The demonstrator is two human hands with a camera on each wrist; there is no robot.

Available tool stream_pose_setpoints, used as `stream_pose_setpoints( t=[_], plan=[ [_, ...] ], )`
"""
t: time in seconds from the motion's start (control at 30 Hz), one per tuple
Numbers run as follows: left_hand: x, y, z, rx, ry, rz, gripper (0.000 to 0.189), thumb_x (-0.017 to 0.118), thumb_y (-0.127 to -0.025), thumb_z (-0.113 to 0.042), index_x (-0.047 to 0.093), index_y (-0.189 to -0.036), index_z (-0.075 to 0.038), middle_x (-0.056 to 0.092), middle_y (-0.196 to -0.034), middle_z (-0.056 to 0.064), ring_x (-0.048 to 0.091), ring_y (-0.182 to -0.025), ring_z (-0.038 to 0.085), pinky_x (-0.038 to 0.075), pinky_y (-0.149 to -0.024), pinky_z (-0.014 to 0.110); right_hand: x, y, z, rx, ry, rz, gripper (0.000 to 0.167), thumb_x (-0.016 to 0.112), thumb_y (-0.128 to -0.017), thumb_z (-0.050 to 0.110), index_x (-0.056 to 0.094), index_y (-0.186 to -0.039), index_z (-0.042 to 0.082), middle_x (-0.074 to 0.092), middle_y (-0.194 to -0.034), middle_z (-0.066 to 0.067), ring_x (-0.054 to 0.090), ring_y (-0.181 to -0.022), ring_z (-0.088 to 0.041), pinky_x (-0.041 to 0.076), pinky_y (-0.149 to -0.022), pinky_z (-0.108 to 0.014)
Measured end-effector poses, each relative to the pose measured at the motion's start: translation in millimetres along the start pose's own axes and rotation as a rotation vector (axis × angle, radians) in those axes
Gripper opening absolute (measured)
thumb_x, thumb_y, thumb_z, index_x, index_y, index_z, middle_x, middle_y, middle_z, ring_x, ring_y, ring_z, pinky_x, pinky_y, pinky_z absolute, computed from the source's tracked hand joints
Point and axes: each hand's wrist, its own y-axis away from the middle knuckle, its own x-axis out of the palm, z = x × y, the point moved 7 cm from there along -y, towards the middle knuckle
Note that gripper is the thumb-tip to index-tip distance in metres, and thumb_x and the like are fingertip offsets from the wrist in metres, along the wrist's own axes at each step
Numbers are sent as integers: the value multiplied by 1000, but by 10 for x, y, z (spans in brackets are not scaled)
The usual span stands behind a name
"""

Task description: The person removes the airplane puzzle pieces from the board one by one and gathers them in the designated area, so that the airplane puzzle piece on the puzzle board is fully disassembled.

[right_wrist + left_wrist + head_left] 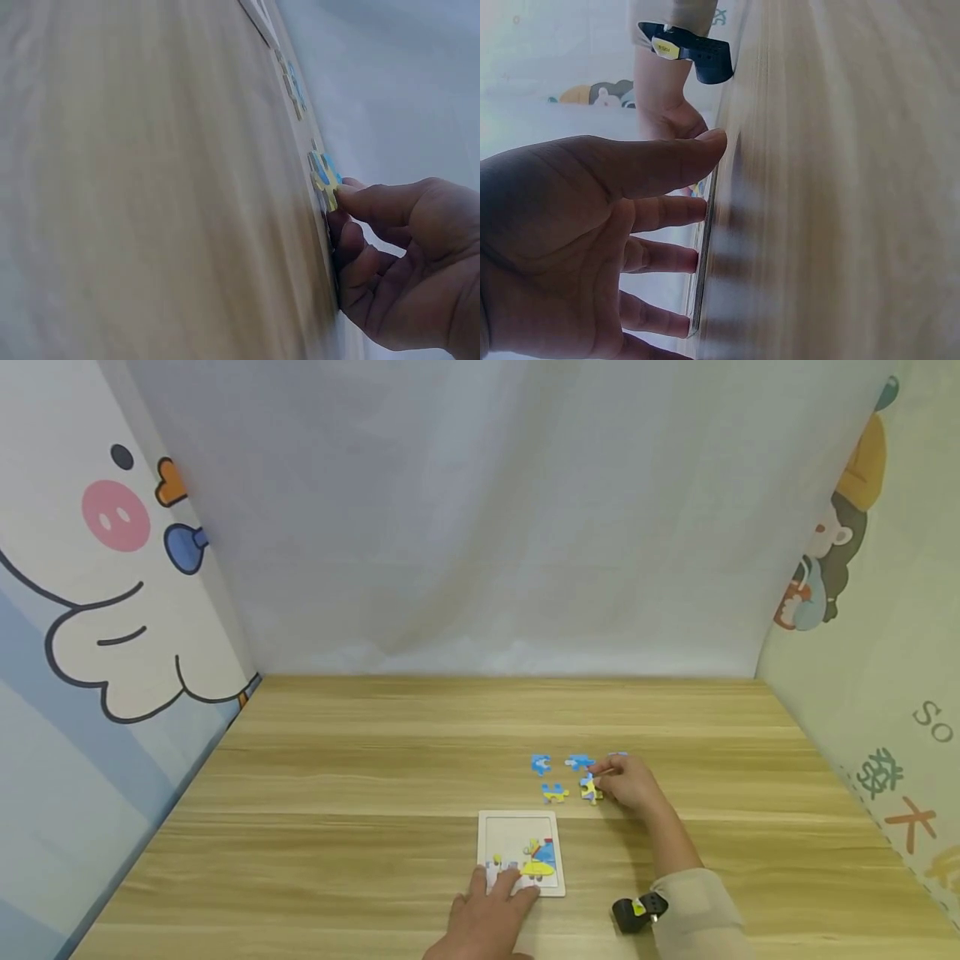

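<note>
My right hand (628, 785) pinches a yellow and blue jigsaw puzzle piece (589, 789) by its edge, low over the wooden table. In the right wrist view the thumb lies against that piece (327, 176), and the other fingers curl near the tabletop. A puzzle frame (558, 852) lies flat before me, with a few fitted pieces showing a yellow and blue picture (542, 860) in its lower part. My left hand (489, 917) rests its spread fingertips on the frame's near edge. In the left wrist view those fingers (664, 255) touch the frame's side.
Beyond the frame lie more loose pieces: a blue one (540, 765), another blue one (577, 762), a blue and yellow one (554, 793) and one partly behind the right hand (617, 754). A black wrist camera (637, 912) sits on the right sleeve. A pale curtain (480, 527) closes the back.
</note>
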Motion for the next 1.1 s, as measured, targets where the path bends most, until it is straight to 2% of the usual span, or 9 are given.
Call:
stream_pose_setpoints(
  t=[0.13, 0.33, 0.47, 0.63, 0.83, 1.1],
  plan=[
    [12, 0, -4, -8, 2, 10, 65, 80, -69, -38, 56, -126, -19, 41, -135, 7, 32, -121, 48, 40, -80, 63, 1, 18, -3, 6, 28, -9, 17, 59, -84, -4, 62, -100, -8, 59, -82, -10, 52, -67, -18, 45, -60, -29],
    [17, 19, -12, 4, 2, 1, 64, 79, -69, -39, 56, -126, -19, 41, -134, 7, 33, -121, 47, 41, -79, 63, 5, 73, 16, -14, 67, -26, 20, 61, -81, -2, 63, -100, -6, 59, -90, -12, 52, -80, -22, 43, -68, -31],
    [17, 44, -16, 17, -12, -11, 65, 78, -69, -40, 57, -126, -19, 41, -132, 6, 34, -120, 45, 43, -77, 61, 22, 148, 45, -48, 58, -18, 22, 58, -81, -3, 62, -102, -8, 58, -88, -11, 49, -74, -19, 43, -62, -28],
    [-5, 83, -4, 38, -6, -10, 64, 77, -70, -42, 56, -127, -22, 39, -136, 7, 36, -119, 45, 45, -75, 58, 75, 293, 106, -101, 54, 32, 25, 54, -83, -5, 60, -107, -9, 55, -79, -8, 45, -64, -15, 40, -54, -25],
    [-71, 126, 20, 57, 37, -10, 63, 76, -72, -43, 55, -127, -20, 35, -140, 11, 37, -119, 46, 46, -77, 57, 119, 448, 214, -137, 33, 70, 22, 60, -87, 2, 59, -108, -6, 56, -87, -9, 51, -79, -21, 46, -66, -32],
    [-126, 93, -59, 76, 37, -21, 65, 78, -72, -41, 54, -129, -19, 36, -141, 12, 32, -124, 46, 39, -88, 58, 123, 588, 335, -140, 48, 83, 22, 62, -88, 5, 61, -108, -4, 57, -85, -7, 53, -78, -21, 45, -67, -32]
  ],
)
